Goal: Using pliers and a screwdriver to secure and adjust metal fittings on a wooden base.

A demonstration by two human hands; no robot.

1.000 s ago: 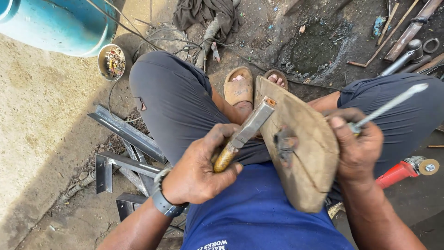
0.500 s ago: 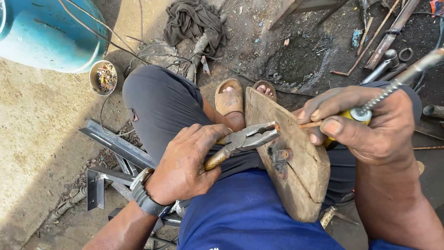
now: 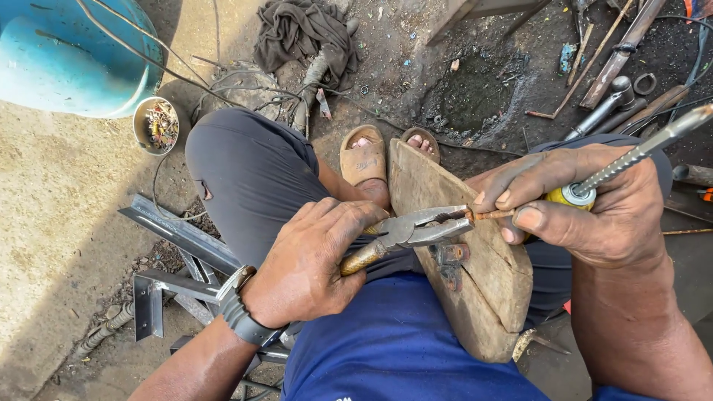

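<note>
Two hands meet over a worn wooden board [image 3: 475, 282] that leans across the seated person's lap, its far end near the sandalled feet [image 3: 365, 160]. Left hand [image 3: 312, 263] has its fingers wrapped tight round the handles of a pair of combination pliers [image 3: 412, 232], whose nose is closed on the tip of a thin rusty-brown rod [image 3: 492, 214] lying just above the board's upper face. Right hand [image 3: 575, 204] pinches that rod between thumb and forefinger and, with the other fingers curled, also holds a yellow-handled tool with a long ribbed steel shaft [image 3: 631, 157] that runs up to the right edge of the view. Risk, as I judge it: the bite on the rod is short, so a hard twist or pull could let the nose slip off and jerk toward the right thumb, which sits very close to it. The board rests only on the thighs and could tip or slide under sideways force. The long shaft may swing while the hand is busy. A small rusty fitting [image 3: 449, 256] sits on the board below the pliers; possibly a hinge, the view is too poor to tell. Packaging: none with a readable label. Upper left, a blue drum [image 3: 67, 52], and beside it a small round tin [image 3: 156, 125] of mixed coloured bits. Metal angle pieces [image 3: 174, 234] lie on the ground to the left.
</note>
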